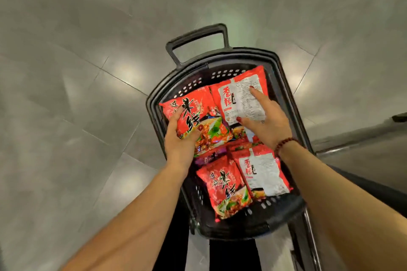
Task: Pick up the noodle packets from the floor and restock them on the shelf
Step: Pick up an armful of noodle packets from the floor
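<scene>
A black plastic basket (284, 77) stands on the grey floor and holds several red noodle packets. My left hand (179, 138) grips the far-left packet (193, 112), thumb on its printed front and fingers curled over its left edge. My right hand (266, 121) lies on the far-right packet (240, 97), which shows its white back label; the index finger is straight on the label and the thumb rests at its lower edge. Two more packets, one face up (224, 187) and one label up (264, 174), lie in the near half. The shelf is not in view.
The basket's pull handle (198, 37) sticks out at its far end. Grey floor tiles (77, 94) stretch to the left and beyond. A dark low ledge or shelf base (363, 147) runs along the right edge. My dark trouser legs (176, 237) show under the basket.
</scene>
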The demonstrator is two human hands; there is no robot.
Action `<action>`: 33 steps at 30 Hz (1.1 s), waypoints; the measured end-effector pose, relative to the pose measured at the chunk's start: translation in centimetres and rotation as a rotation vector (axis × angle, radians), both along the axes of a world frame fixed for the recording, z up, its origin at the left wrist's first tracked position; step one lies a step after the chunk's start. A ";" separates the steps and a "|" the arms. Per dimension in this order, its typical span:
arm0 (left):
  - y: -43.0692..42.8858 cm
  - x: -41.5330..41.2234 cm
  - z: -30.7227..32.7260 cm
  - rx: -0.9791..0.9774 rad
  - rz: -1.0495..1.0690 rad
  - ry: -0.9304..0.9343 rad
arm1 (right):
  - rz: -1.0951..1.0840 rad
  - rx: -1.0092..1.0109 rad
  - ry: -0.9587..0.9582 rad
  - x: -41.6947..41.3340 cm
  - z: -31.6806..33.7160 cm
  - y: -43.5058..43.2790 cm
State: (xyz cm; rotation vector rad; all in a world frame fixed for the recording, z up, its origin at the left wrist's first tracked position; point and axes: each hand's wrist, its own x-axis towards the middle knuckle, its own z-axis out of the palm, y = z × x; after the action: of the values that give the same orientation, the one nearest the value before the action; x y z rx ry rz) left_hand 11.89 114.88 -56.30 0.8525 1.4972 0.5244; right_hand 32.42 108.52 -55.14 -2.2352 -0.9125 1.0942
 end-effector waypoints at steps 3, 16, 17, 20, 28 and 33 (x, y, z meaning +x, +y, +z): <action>0.2 1.3 -4.8 0.120 -0.065 0.077 | 0.037 -0.022 -0.066 0.3 -4.6 1.3; -0.3 1.3 -12.0 0.591 -0.713 0.782 | 0.523 0.008 -0.854 -1.5 -12.0 0.6; -0.2 1.2 -12.2 0.673 -0.801 0.815 | 0.567 -0.009 -0.852 -1.5 -12.3 0.6; 0.7 1.1 -13.2 0.654 -1.025 0.874 | 0.617 -0.083 -0.814 -0.9 -13.1 0.6; 1.7 1.6 -12.0 0.551 -1.176 0.947 | 0.662 -0.192 -0.741 0.2 -11.9 1.1; 2.2 1.5 -6.4 0.795 -1.170 0.674 | 0.438 -0.071 -0.636 -1.0 -6.4 0.4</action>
State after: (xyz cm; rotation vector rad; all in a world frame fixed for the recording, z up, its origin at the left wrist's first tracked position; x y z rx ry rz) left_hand 13.35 117.03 -62.67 2.4704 1.0265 -0.1237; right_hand 31.39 108.91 -61.59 -2.5590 -1.7045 0.5637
